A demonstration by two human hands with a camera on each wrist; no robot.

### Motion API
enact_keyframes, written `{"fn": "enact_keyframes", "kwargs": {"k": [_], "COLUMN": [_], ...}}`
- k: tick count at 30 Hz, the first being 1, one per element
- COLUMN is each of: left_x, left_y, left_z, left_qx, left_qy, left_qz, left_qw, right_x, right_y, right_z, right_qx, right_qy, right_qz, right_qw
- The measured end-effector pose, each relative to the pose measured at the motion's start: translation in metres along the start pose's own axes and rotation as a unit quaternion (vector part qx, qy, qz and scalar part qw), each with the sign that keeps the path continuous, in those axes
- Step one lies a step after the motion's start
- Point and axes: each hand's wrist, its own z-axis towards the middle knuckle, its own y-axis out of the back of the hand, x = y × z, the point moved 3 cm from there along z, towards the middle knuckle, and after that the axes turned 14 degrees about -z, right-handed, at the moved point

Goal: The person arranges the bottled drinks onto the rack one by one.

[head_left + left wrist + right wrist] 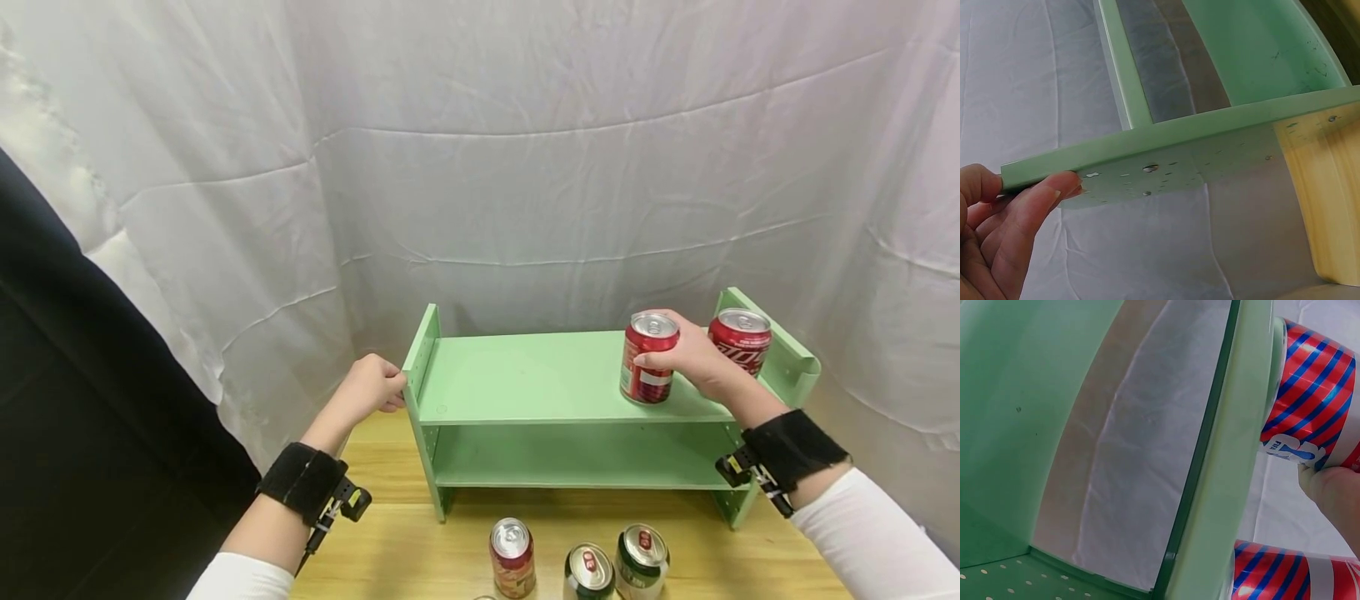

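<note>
The right hand (693, 354) grips a red can (647, 358) that stands upright on the top board of a green shelf (525, 379), fingers curled round its side. A second red can (739, 337) stands just beside it, at the right end of the same board, close to the shelf's right side panel. In the right wrist view the two cans show as red with blue stripes beyond the edge of the board, a fingertip (1335, 494) pressed to the held one.

The left hand (371, 387) holds the shelf's left side panel at its front edge; the left wrist view shows the thumb (1035, 212) and fingers pinching that edge.

The shelf stands on a wooden surface (390, 542) before a white cloth backdrop (525, 167). Its lower board holds nothing that shows. Three more cans stand upright on the surface in front of the shelf: a red one (512, 557) on the left and two green ones (589, 572) (642, 560) side by side, near each other and well apart from both hands
</note>
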Motion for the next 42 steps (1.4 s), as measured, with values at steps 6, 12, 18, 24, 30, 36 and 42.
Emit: {"fn": "enact_keyframes", "kwargs": {"k": [6, 12, 18, 24, 30, 36, 42], "left_x": [-0.001, -0.001, 0.001, 0.001, 0.000, 0.002, 0.001], "left_y": [0.001, 0.002, 0.003, 0.005, 0.008, 0.009, 0.009], "left_z": [0.000, 0.001, 0.000, 0.000, 0.000, -0.001, -0.002], "left_qx": [-0.001, -0.003, -0.006, -0.003, -0.004, -0.002, -0.006], "left_qy": [0.001, 0.004, 0.006, 0.011, 0.011, 0.009, 0.010], "left_qz": [-0.001, 0.001, 0.000, -0.001, -0.002, -0.006, -0.009], "left_qw": [1.0000, 1.0000, 1.0000, 0.9999, 0.9999, 0.9999, 0.9999], "right_x": [0.002, 0.006, 0.012, 0.015, 0.018, 0.018, 0.016], "right_y": [-0.005, -0.011, -0.016, -0.018, -0.019, -0.020, -0.026], "right_z": [0.000, -0.003, -0.006, -0.008, -0.008, -0.012, -0.026], "right_qx": [-0.026, -0.065, -0.095, -0.107, -0.111, -0.130, -0.212], "right_qy": [-0.010, -0.036, -0.058, -0.075, -0.082, -0.090, -0.090], "right_qz": [0.006, -0.024, -0.034, -0.055, -0.047, -0.032, -0.001], "right_qw": [1.000, 0.997, 0.993, 0.990, 0.989, 0.987, 0.973]}}
